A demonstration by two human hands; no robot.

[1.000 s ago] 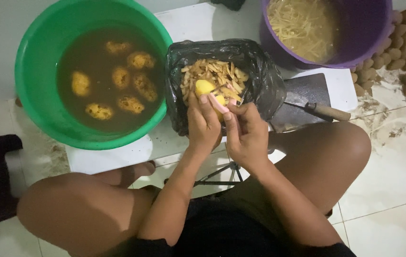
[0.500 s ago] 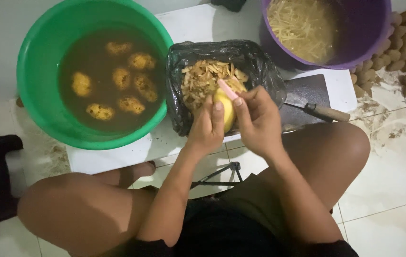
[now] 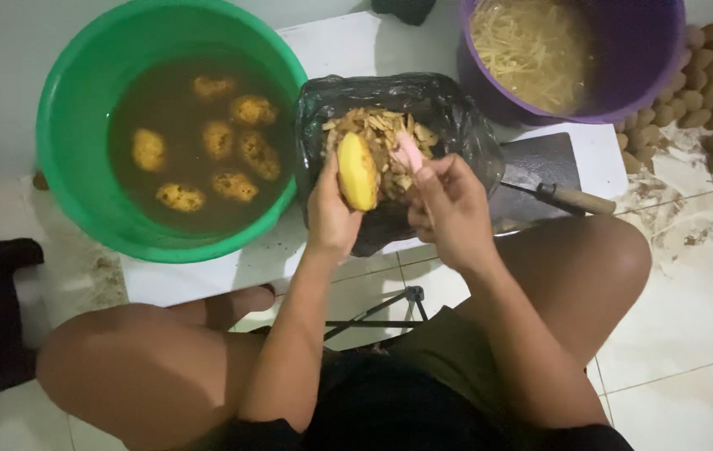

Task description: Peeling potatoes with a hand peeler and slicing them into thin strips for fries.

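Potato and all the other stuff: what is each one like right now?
Potato: peeled yellow, held in left hand.
Peeler: gripped by right hand.
Black bag: open, holding peels.
Green tub: murky water, potatoes soaking.
Purple tub: holds pale strips.
Cleaver: lying flat.

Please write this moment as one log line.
left hand: holds potato | right hand: holds peeler | under: bag of peels

— What is sitting where?
— A bucket (image 3: 64, 125) is sitting upper left on the surface (image 3: 340, 42), a bag (image 3: 448, 108) is standing centre, another bucket (image 3: 649, 75) upper right.
— And the knife (image 3: 569, 199)?
— It is lying right of the bag, loose potatoes (image 3: 711, 100) piling at the far right.
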